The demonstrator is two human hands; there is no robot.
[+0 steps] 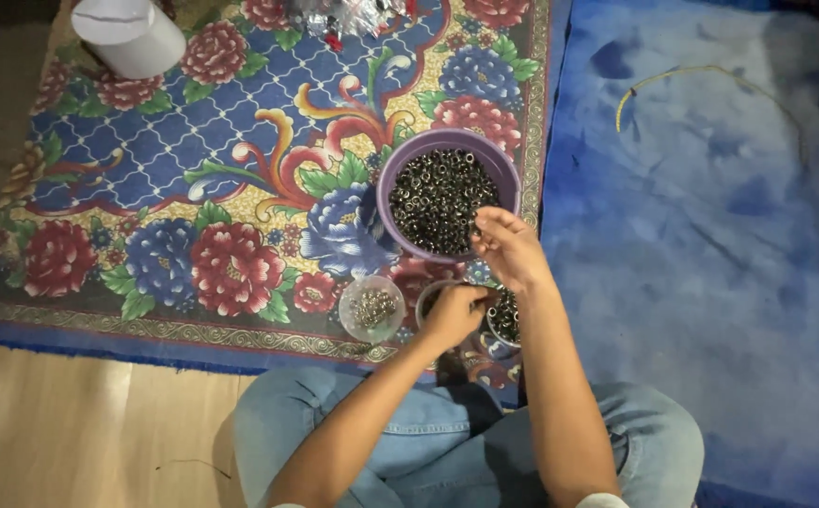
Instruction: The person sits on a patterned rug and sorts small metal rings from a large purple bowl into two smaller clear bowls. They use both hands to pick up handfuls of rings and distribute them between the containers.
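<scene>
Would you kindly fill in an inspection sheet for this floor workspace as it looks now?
Surface: flowered rug on wooden floor, blue cloth beside it.
Job's things: purple bowl of small metal rings; three small cups, nearest clear cup.
Clutter: white cylinder, shiny foil.
Grips: right hand at the bowl's rim; left hand over a small cup; fingers pinched, contents unclear.
Cables: yellow cord on cloth.
Surroundings: dim; nothing else seen.
</scene>
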